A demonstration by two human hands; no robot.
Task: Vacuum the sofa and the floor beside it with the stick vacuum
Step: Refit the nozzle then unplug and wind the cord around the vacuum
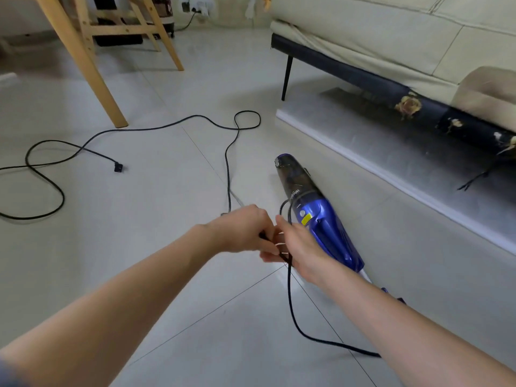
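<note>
My left hand (245,229) and right hand (300,248) meet just above the tiled floor (167,275), both with fingers curled around the black power cord (290,297). Just beyond them the blue stick vacuum (321,219) lies flat on the tiles. Farther off, the cord's plug (118,167) rests loose, the cream sofa (391,37) stands to the right and a wooden table leg (92,71) to the left.

Bright even daylight, soft shadows, wide-angle edge distortion.

glossy plastic vacuum (321,222), glossy floor tiles (167,275)
</note>
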